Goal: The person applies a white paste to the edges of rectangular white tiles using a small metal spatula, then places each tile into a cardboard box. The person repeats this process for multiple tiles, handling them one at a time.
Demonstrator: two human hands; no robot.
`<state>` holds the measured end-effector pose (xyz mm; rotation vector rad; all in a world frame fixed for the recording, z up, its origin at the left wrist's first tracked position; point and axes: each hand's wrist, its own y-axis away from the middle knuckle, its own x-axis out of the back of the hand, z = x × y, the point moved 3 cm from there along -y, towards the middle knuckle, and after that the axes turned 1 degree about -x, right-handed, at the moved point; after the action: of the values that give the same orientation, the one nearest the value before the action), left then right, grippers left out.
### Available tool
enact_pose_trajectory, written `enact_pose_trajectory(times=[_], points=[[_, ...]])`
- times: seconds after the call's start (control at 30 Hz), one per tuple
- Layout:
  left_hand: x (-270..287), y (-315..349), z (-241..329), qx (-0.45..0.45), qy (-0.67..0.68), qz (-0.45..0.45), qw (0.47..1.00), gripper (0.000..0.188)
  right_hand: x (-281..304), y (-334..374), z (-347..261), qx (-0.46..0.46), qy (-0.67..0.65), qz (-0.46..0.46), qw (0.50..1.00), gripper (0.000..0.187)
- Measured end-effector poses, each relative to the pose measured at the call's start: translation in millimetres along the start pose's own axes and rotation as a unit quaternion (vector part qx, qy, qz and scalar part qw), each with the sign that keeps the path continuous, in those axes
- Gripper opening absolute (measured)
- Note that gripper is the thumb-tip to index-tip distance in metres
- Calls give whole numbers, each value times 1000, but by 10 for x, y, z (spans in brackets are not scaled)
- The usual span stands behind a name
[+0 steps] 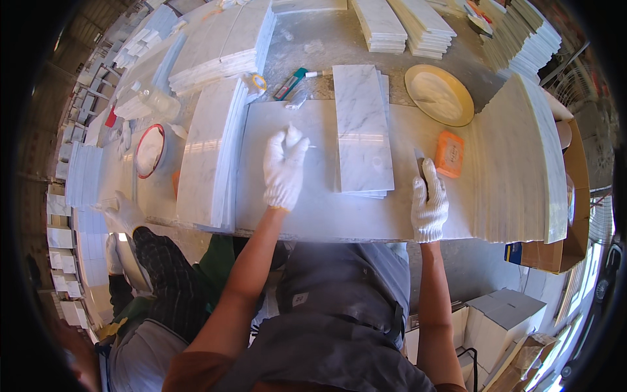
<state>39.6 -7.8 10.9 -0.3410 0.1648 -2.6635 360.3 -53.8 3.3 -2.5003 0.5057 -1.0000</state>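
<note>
Fingers half-curled on our right hand, a thin grey blade showing at their tips; gripped or not, we can't tell! Our left hand bunches its fingers, and whether they hold anything we can't tell either. Now the marble tile stack: between ten and eleven o'clock from our right, which looks slightly nearer, two o'clock from our left, long axis twelve to six. Beyond, at the stack's two o'clock, sits the yellow bowl.

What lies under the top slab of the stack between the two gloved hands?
Lower slabs show past the top slab at its right and near end; their covered faces and anything directly beneath are hidden.
</note>
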Motion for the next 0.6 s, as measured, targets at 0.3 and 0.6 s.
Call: enact_pose_trajectory(times=[0.3, 0.6], points=[[204, -148, -114, 4, -56, 17, 998, 45, -27, 3, 20, -20, 7, -19, 1000, 39], [196, -134, 2, -18, -125, 19, 992, 79, -31, 18, 39, -19, 0, -19, 1000, 40]])
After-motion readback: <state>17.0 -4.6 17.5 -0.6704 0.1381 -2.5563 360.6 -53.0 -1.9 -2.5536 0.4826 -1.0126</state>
